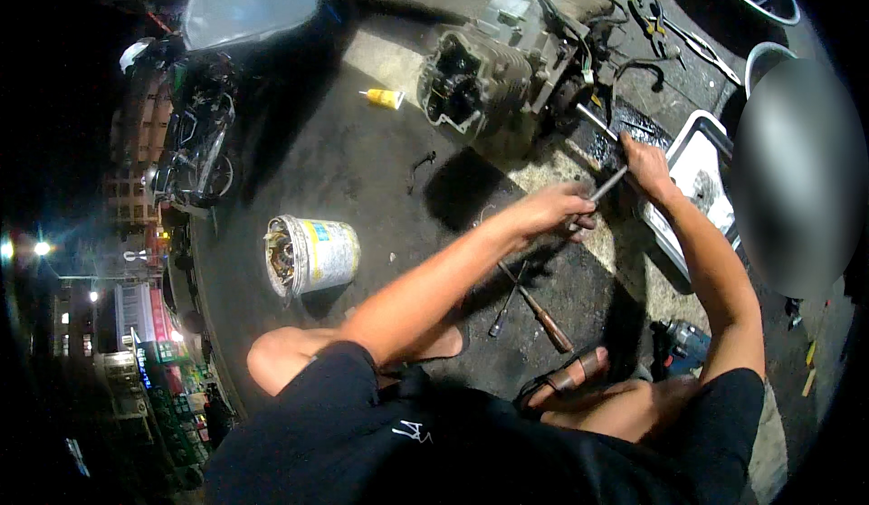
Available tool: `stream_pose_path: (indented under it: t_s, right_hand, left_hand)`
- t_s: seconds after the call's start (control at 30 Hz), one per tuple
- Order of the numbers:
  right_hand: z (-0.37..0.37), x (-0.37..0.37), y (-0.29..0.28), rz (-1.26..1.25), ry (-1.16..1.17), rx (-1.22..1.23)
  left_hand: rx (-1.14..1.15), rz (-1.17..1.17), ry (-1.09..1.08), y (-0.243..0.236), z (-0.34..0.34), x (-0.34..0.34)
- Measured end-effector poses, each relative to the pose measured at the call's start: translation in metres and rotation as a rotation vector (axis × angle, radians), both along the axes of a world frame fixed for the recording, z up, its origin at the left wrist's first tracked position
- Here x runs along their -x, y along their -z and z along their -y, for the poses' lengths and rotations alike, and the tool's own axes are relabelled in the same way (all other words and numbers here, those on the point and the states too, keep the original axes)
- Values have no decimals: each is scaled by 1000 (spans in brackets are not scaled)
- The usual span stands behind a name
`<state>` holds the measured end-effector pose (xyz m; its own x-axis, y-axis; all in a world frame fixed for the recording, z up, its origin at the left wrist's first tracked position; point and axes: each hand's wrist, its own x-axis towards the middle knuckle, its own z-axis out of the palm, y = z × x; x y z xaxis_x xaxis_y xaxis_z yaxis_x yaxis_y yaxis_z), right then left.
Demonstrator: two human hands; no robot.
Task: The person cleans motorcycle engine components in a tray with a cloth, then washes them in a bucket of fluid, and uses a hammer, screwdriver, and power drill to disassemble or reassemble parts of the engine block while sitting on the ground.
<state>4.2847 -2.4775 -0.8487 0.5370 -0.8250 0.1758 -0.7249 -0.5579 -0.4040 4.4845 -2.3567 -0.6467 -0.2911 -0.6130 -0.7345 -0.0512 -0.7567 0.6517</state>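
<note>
A greasy metal engine [507,71] with an open face and loose wires lies on the ground ahead of me. My right hand [644,163] is closed around a slim metal rod [597,122], whose far end reaches the engine's lower right side. Closer to me, my left hand [557,210], slightly blurred, grips a grey metal bar [610,183] that slants up toward my right hand. Whether rod and bar are one tool, I cannot tell. Below my left hand, a wooden-handled screwdriver [546,320] and a thin dark tool [507,301] lie crossed on the ground.
A white tray [674,253] with dark liquid stands beside my right forearm. Left of me is a bucket [330,256] of parts; beyond it lies a yellow tube [384,99]. Pliers [701,51] lie far right. A power tool [685,347] rests near my right knee. A blurred oval hides the right side.
</note>
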Motion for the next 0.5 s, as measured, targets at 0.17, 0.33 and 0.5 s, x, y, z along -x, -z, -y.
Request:
stream_pose_path:
  t_s: [0.17, 0.33, 0.5]
  right_hand:
    - [2, 0, -7, 20, -27, 12]
    - [2, 0, -15, -57, -55, -15]
    - [-1, -1, -16, -15, -75, 76]
  left_hand:
    - [432, 840, 588, 42, 25, 42]
    - [632, 1017, 644, 60, 11, 31]
    - [751, 988, 589, 70, -2, 23]
